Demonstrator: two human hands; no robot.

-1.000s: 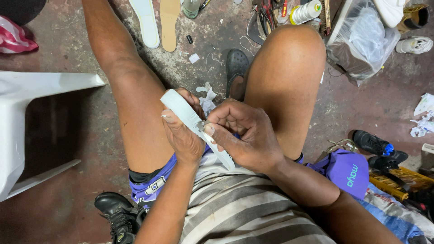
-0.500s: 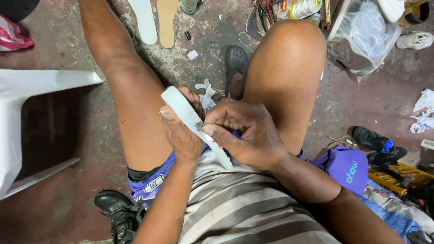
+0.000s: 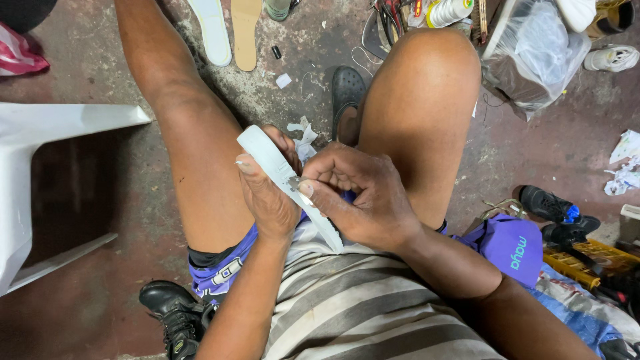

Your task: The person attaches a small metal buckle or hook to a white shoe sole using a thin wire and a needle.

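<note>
Little moved since earlier frames: both hands keep same clasp, white strip holds same tilt; view shifted slightly. Left hand (image 3: 267,200) wrapped around white strip (image 3: 283,180) from behind, fingers closed on it. Right hand (image 3: 363,200) closed on strip's near face, thumb pressing at its middle; small tool under thumb too hidden to identify. Strip runs diagonally through grip, upper end beyond left fingers, lower end over striped shirt (image 3: 347,313). Beyond grip: two insoles (image 3: 230,30) on floor. Left of grip: white plastic chair (image 3: 40,140).
</note>
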